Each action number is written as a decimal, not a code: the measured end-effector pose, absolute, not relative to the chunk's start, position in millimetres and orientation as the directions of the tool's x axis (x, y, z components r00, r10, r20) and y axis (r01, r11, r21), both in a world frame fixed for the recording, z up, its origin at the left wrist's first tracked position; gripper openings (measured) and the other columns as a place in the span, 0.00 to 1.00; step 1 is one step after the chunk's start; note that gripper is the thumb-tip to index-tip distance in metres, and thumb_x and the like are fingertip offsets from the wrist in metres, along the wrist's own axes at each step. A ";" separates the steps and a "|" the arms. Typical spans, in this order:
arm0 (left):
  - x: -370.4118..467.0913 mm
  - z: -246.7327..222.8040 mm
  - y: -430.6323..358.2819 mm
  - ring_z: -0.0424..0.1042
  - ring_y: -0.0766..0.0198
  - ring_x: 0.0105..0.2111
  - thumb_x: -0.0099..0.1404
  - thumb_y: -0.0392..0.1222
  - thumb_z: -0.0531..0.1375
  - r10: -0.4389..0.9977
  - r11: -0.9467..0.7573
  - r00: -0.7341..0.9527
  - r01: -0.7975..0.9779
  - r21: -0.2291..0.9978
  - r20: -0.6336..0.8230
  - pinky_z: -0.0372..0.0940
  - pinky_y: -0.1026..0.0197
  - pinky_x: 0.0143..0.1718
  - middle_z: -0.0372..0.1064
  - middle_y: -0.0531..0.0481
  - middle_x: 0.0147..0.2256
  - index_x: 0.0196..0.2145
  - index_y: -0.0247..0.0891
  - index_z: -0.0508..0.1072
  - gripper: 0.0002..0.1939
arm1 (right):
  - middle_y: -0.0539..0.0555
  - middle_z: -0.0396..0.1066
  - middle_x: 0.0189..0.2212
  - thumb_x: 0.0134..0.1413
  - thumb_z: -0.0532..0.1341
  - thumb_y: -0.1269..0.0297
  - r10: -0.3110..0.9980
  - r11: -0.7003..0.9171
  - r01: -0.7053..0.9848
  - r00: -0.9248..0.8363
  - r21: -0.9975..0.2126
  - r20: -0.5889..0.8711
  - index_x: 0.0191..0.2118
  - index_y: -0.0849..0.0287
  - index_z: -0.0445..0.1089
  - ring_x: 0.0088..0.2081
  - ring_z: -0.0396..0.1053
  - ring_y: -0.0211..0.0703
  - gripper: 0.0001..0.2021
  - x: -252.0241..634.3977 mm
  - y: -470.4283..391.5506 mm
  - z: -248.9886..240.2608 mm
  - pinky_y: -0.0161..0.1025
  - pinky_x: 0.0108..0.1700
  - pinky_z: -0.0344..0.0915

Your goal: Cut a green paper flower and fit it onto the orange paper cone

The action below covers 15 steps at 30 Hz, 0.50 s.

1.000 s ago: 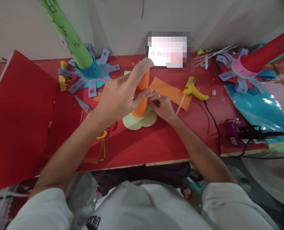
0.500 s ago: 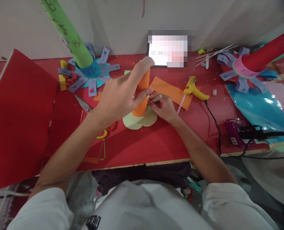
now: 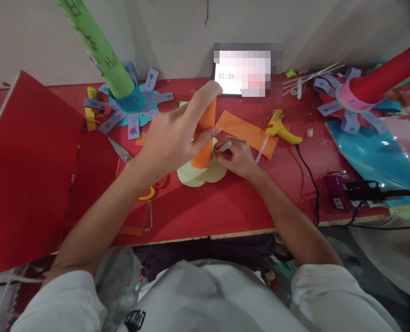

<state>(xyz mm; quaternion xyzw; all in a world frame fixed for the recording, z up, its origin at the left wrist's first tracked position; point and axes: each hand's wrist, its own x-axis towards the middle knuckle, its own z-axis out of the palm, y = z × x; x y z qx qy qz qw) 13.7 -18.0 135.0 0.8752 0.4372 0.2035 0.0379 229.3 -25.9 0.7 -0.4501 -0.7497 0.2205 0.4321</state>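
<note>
Head view: gripping with left hand [image 3: 172, 136] a bright orange paper tube [image 3: 201, 159], roughly upright on a pale green scalloped base [image 3: 191, 177], partly hidden by that hand. Pinching with right hand [image 3: 238, 157] a slim pale stick [image 3: 225, 146] above the base's right edge.

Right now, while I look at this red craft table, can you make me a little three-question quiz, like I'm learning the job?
1. Which hand has its thumb across the orange paper tube?
2. True or false: nobody is holding the yellow glue gun.
3. What colour is the ring around the bottom of the green paper tube? A) pink B) blue C) orange

Key:
1. The left hand.
2. True.
3. B.
</note>
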 end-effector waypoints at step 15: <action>14.0 135.7 -18.5 0.76 0.55 0.33 0.79 0.55 0.50 0.761 -0.631 0.546 0.750 0.201 0.350 0.64 0.54 0.35 0.76 0.47 0.37 0.67 0.40 0.63 0.26 | 0.51 0.75 0.28 0.61 0.62 0.65 0.836 0.548 0.490 -0.332 -0.678 0.437 0.30 0.53 0.73 0.28 0.69 0.41 0.08 230.6 -30.7 4.8 0.42 0.34 0.67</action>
